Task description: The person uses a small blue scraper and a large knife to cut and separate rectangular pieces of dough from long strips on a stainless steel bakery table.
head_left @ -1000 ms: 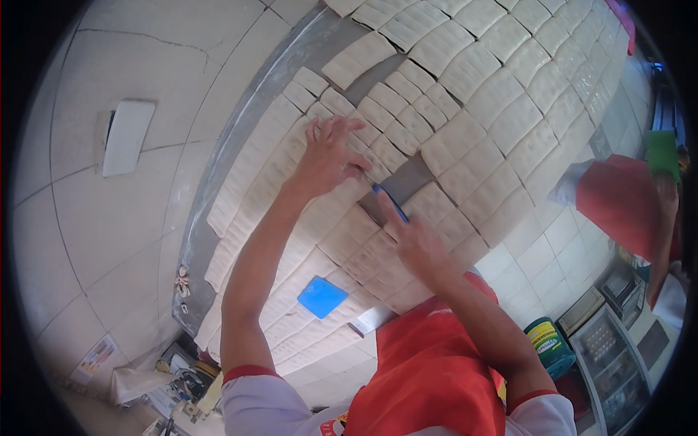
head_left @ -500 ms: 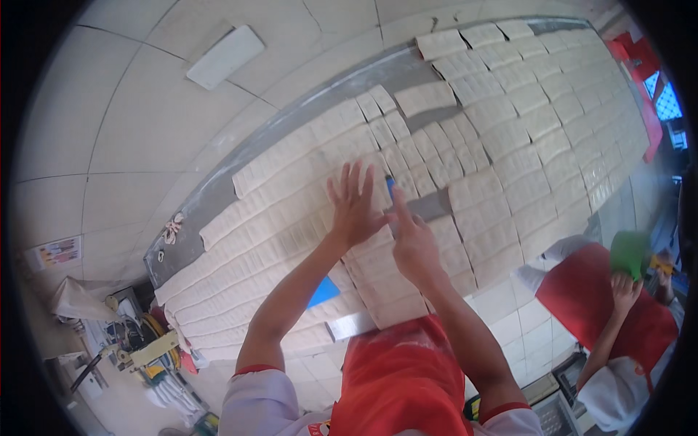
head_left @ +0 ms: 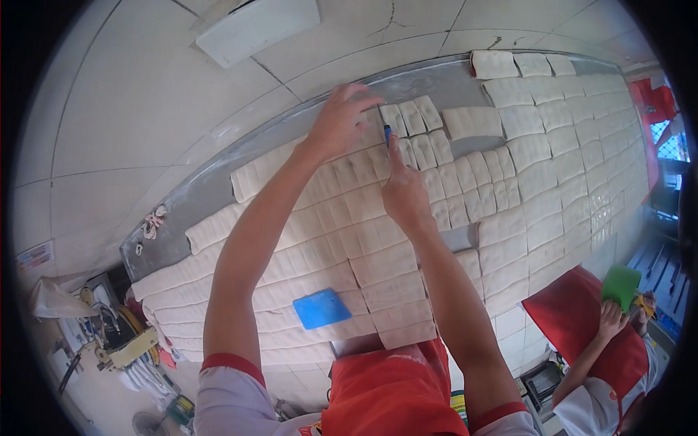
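Long flattened strips of pale dough (head_left: 342,212) cover the grey worktable in rows. At the far edge, my left hand (head_left: 339,122) reaches over the end of one strip, fingers apart and bent, holding nothing. Just right of it, my right hand (head_left: 406,190) grips a slim knife (head_left: 388,135) with a blue part, index finger stretched along it. Most of the knife is hidden by that hand. To the right of the knife lie short cut dough pieces (head_left: 411,118), separated by narrow gaps. A flat blue scraper (head_left: 321,309) rests on the dough near me.
More dough rows (head_left: 538,182) extend to the right. Bare grey table (head_left: 429,81) shows along the far edge. A few dough scraps (head_left: 153,221) lie at the left corner. At the lower right, a person in a red apron holds a green scraper (head_left: 620,288).
Both my hands have moved away from me to the far edge, the right one with the knife. My left hand has lifted and curled somewhat. The blue scraper is now fully uncovered.
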Action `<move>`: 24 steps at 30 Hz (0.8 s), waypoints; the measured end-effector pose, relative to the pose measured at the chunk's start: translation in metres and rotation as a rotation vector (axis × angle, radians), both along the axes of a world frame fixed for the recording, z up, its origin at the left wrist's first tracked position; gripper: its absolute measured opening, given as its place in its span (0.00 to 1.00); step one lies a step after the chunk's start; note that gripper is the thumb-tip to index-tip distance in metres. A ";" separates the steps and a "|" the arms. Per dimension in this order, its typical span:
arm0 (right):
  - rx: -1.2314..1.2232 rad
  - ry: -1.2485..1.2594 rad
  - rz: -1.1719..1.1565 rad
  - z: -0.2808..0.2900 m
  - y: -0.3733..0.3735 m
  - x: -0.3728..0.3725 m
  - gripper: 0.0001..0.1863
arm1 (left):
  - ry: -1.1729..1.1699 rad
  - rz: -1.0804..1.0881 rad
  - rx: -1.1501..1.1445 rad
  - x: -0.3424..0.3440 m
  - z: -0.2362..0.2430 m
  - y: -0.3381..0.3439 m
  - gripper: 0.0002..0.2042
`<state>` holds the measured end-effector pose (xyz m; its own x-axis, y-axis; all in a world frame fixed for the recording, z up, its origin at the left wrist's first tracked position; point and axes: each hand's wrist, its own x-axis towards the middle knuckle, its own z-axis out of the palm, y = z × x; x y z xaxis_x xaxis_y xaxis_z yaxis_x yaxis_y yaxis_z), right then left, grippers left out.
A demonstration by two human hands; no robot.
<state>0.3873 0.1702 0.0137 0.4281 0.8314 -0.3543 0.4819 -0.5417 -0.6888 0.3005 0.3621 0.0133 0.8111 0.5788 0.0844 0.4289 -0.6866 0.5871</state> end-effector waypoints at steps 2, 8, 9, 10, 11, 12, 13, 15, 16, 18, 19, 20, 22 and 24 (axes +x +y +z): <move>0.006 -0.102 0.005 -0.001 0.006 -0.004 0.48 | 0.075 -0.327 0.048 0.021 -0.002 0.016 0.20; 0.023 -0.129 -0.026 0.008 -0.001 -0.002 0.49 | 0.329 -0.445 0.085 0.052 -0.004 0.028 0.13; 0.013 -0.117 -0.012 0.011 -0.015 -0.006 0.49 | 0.340 -0.434 0.070 0.049 -0.004 0.026 0.13; -0.068 -0.065 0.017 0.017 -0.033 -0.016 0.51 | 0.335 -0.422 0.077 0.040 -0.006 0.028 0.14; -0.150 -0.022 0.033 0.021 -0.045 -0.020 0.53 | 0.321 -0.421 0.088 0.039 -0.006 0.028 0.14; -0.153 -0.024 0.047 0.021 -0.049 -0.022 0.53 | 0.320 -0.407 0.083 0.037 -0.005 0.027 0.14; -0.153 -0.026 0.032 0.022 -0.054 -0.024 0.53 | 0.327 -0.386 0.127 0.039 -0.003 0.023 0.14; -0.156 -0.025 0.015 0.022 -0.059 -0.025 0.54 | 0.336 -0.366 0.167 0.038 -0.002 0.007 0.14; -0.147 -0.010 0.002 0.022 -0.058 -0.025 0.54 | 0.272 -0.401 0.158 0.036 0.001 -0.005 0.13; -0.145 0.003 -0.028 0.016 -0.062 -0.022 0.54 | 0.202 -0.452 0.144 0.035 0.002 -0.029 0.12; -0.074 -0.053 -0.030 0.009 -0.064 -0.023 0.51 | 0.243 -0.522 0.083 0.032 0.002 -0.040 0.13; -0.004 -0.109 -0.033 0.005 -0.068 -0.023 0.48 | 0.284 -0.594 0.021 0.032 0.002 -0.047 0.13; -0.057 -0.086 -0.033 0.009 -0.089 -0.031 0.47 | 0.301 -0.574 0.017 0.026 0.003 -0.045 0.12; -0.110 -0.065 -0.031 0.014 -0.108 -0.039 0.45 | 0.315 -0.553 0.012 0.022 0.000 -0.040 0.12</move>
